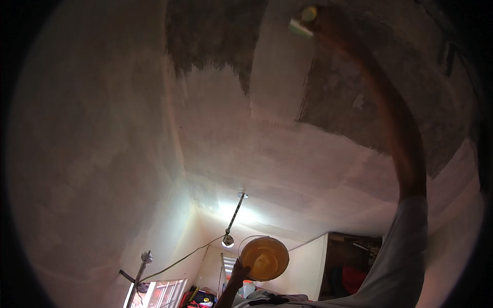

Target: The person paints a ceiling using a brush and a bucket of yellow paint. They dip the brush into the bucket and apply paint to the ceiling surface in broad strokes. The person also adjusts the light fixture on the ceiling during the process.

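High up, my right arm reaches to the ceiling (282, 61), and my right hand (328, 23) is closed around a wide paintbrush (301, 29). The brush's pale, green-tinged edge is at the ceiling, beside a pale painted strip; a round yellow part shows by my fingers. Lower down, my left hand (240, 272) grips the rim of an orange-yellow bucket (264, 258) with a thin wire handle. A lighter patch shows inside the bucket. Dark unpainted areas (344, 102) with ragged edges lie on both sides of the pale strip.
A light fixture on a rod (235, 215) hangs from the ceiling near the bucket, its cable running to a wall bracket (141, 269). Behind are a barred window (159, 293), an open cupboard (334, 262) with things inside, and piled belongings (200, 299).
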Motion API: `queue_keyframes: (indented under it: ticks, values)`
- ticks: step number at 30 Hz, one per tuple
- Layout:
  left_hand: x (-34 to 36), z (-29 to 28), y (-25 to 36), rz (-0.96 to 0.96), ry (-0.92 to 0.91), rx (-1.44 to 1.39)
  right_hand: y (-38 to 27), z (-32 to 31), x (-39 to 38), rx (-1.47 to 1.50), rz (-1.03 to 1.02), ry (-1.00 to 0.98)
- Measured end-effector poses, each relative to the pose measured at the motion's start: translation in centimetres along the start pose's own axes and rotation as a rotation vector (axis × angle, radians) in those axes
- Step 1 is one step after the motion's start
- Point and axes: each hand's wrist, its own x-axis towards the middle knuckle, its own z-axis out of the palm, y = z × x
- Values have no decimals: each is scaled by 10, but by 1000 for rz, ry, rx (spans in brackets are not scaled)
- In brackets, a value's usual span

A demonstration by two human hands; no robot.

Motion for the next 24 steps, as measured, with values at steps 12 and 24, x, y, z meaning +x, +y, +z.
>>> queue_keyframes:
  ticks: [12, 24]
  values:
    - [-6, 1, 10, 13, -59, -36, -32, 65, -21, -214, -585, 440]
    - [-14, 10, 16, 18, 49, 64, -167, 120, -230, 669, -46, -200]
